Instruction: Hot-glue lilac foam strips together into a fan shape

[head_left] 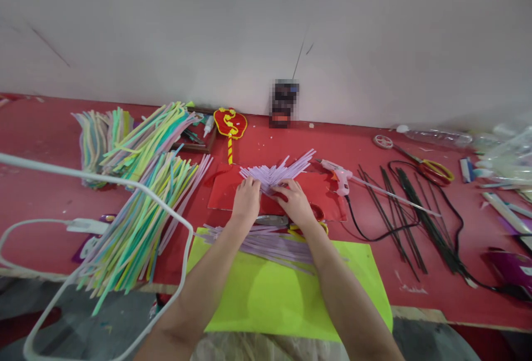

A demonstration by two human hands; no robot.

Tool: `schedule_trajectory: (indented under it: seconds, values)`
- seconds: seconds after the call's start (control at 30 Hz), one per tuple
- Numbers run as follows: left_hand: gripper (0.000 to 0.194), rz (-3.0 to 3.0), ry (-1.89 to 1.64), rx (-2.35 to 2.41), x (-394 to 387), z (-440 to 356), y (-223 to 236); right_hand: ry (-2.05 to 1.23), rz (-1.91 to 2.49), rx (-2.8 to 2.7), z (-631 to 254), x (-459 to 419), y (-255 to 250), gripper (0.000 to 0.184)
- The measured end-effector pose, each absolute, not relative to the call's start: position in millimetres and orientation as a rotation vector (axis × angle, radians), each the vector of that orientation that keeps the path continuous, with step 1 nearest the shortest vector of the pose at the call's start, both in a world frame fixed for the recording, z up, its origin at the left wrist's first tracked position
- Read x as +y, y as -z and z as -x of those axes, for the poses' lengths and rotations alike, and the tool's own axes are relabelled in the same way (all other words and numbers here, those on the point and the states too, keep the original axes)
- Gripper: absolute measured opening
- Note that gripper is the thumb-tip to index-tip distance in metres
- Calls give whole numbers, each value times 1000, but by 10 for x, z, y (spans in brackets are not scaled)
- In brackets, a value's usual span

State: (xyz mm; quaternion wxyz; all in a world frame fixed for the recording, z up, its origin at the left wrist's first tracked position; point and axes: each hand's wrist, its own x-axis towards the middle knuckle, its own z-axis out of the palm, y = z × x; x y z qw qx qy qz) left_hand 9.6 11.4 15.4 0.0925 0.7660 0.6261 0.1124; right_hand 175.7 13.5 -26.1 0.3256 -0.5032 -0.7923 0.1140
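A fan of lilac pipe cleaners [272, 174], laid side by side in a V shape, rests over a red board [224, 192]. My left hand [247, 201] grips its left lower side, fingers curled down onto the stems. On the other side, my right hand [294, 201] pinches the lower right part near the point of the V. Just below my hands lie scissors [272, 220], partly covered by my right forearm. More loose lilac pipe cleaners [274, 247] are spread on a bright yellow-green sheet [286, 300] beneath my forearms.
Bundles of coloured pipe cleaners [137, 228] lie left, behind a white curved tube [188, 250]. A red and yellow fan-shaped ornament [230, 125] is at the back. Right are a pink glue gun [341, 178], dark green wires [432, 228], large scissors [434, 171] and a plastic bottle [440, 137].
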Motion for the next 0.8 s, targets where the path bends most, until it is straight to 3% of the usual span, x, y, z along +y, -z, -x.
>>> schedule_trajectory:
  seconds: [0.3,0.8]
  values:
    - [18,-2060,-776,1706,249,55,10,-347,1309,-2062,-1762,139,281,23]
    - [14,-2110,-823,1588,286,63,50,-320,1326,-2040,-1753,128,257,23]
